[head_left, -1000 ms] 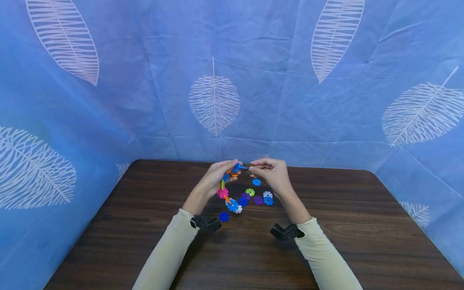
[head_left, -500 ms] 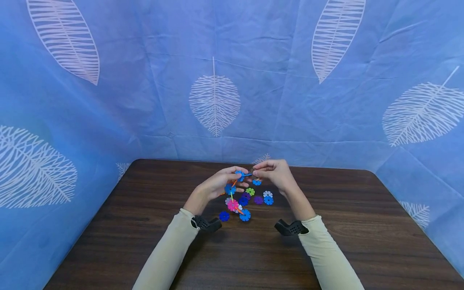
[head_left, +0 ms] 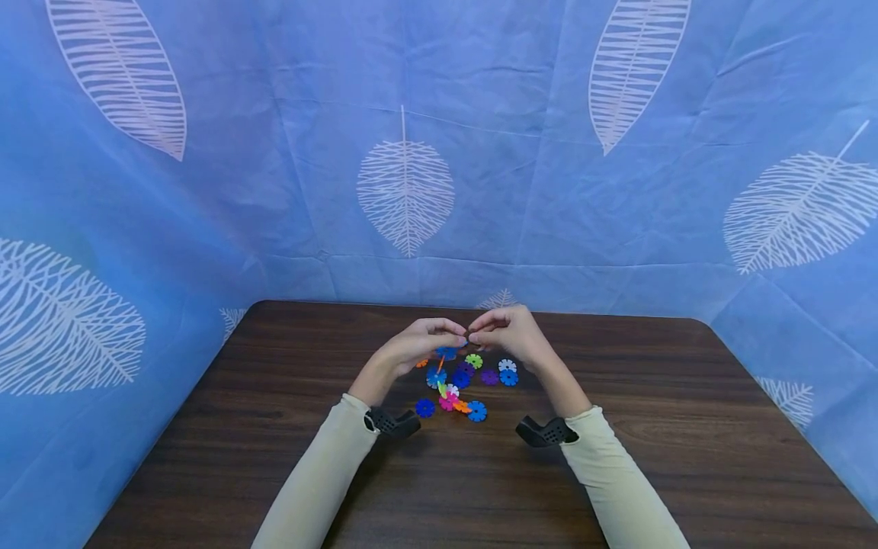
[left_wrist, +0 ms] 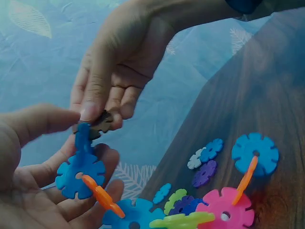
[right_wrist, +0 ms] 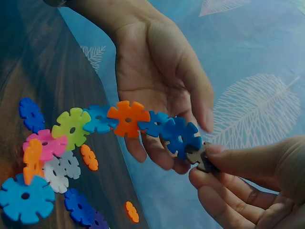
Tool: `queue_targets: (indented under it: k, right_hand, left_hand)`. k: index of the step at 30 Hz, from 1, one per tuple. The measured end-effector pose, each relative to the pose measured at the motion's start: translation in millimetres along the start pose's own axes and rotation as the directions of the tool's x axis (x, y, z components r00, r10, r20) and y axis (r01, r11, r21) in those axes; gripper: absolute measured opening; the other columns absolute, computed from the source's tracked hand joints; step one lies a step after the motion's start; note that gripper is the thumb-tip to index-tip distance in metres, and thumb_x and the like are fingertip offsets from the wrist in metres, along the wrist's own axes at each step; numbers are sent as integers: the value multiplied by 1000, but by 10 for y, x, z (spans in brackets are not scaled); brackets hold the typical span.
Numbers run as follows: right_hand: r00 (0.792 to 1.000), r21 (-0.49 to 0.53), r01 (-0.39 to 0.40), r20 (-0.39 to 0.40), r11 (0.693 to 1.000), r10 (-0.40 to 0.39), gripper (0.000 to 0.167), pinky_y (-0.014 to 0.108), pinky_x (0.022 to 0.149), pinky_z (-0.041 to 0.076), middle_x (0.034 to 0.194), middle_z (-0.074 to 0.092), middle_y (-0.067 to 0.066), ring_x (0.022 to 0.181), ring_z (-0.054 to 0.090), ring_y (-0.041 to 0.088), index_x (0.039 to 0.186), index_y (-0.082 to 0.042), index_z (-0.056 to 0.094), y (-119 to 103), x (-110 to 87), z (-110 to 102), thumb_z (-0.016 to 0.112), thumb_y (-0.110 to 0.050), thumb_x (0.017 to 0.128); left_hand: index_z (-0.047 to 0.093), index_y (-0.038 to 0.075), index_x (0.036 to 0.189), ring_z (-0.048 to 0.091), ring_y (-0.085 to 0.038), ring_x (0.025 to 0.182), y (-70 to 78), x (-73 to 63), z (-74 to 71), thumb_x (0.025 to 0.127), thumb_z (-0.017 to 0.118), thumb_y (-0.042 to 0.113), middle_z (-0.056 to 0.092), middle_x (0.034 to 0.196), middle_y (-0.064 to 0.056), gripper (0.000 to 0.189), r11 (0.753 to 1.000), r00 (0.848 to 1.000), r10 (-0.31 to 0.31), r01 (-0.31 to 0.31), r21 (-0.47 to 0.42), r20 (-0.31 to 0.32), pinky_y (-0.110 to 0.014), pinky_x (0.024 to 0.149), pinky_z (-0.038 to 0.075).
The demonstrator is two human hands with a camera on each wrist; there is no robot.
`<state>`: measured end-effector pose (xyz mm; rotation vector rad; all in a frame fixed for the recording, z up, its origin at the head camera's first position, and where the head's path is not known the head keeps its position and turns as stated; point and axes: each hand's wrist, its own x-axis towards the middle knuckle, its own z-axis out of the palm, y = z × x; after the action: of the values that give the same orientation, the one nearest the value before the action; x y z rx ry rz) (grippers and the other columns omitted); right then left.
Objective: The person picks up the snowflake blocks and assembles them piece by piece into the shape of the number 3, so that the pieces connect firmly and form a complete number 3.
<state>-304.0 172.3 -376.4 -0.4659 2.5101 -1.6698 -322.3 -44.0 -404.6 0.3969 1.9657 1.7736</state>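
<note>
Right hand [head_left: 516, 335] is pinching a brown disc [left_wrist: 101, 125] at the raised end of a chain [right_wrist: 100, 116].

Nearest, at lower centre of the head view, the chain is trailing down to the right of a dark-blue disc [head_left: 425, 409]; whether its low end is touching the table [head_left: 686, 427] I cannot tell. Catching on the loose discs [head_left: 489, 377] could be twisting it apart. Higher, at centre, the left hand [head_left: 411, 348] is holding the raised end, thumb on one side, bent fingers behind. The brown disc is overlapping the end disc [right_wrist: 174, 133], but whether the notches are engaging I cannot tell. If they are sitting askew, a hard push could be popping a neighbouring disc free, especially as fingers are hiding the meeting point from the head view.
</note>
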Motion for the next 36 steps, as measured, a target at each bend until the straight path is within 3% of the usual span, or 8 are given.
queue_targets:
  k: [5,7,12,14,19,24,30,36]
  right_hand:
    - [1000,8,-4,17,1000,4,22,32,71,63,92,76,18,80,74,29,106,9,73,-41,-14,-13,73,-10,94]
    - [1000,-5,-9,22,1000,9,23,33,73,63,92,76,15,79,74,23,107,8,72,-42,-22,-43,72,-13,95]
    - [999,-84,-28,39,996,32,24,39,77,63,93,76,14,77,72,15,109,5,72,1,-44,-167,71,-15,97]
    - [997,-136,-32,65,990,41,22,39,77,62,92,76,16,79,72,20,109,4,72,32,-57,-222,71,-14,97]
    - [984,-303,12,175,953,44,20,40,70,58,90,75,17,81,70,29,107,6,72,198,-100,-334,72,-9,94]
    - [962,-390,60,267,919,50,19,31,64,52,86,69,15,73,61,17,109,5,72,434,-147,-384,73,-2,91]
    - [959,-457,68,276,887,69,23,24,60,40,83,61,10,71,47,14,108,1,74,599,-171,-367,79,-2,86]
    - [965,-501,67,253,863,71,18,26,64,40,79,58,8,71,46,14,100,-1,74,641,-161,-307,80,2,83]
  left_hand:
    - [72,10,110,61,-24,108,24,-5,10,97,70,26,71,106,-1,21,998,999,1,2,58,-48,-42,92,46]
    - [73,9,109,60,-21,105,26,-5,2,97,70,26,70,106,-1,21,998,998,0,4,66,-62,-38,88,47]
    - [72,6,111,60,-20,99,39,-6,-32,98,68,22,71,106,-3,21,998,997,-13,17,56,-70,-33,84,49]
    - [72,6,109,61,-20,98,44,-8,-44,98,68,21,71,106,-3,19,999,998,-19,22,49,-67,-32,84,50]
    - [72,9,107,62,-20,101,47,-11,-58,97,70,22,70,112,-5,16,999,998,-26,28,40,-63,-32,86,51]
    - [71,9,110,59,-18,98,37,-23,-52,97,70,24,69,109,-2,20,998,997,-36,39,47,-61,-31,83,48]
    - [71,10,107,54,-17,89,12,-33,-43,96,70,23,62,92,3,17,998,999,-23,26,55,-40,-33,82,45]
    - [72,9,106,61,-18,99,4,-37,-29,96,70,23,70,108,-2,17,998,999,-27,29,62,-43,-35,87,47]
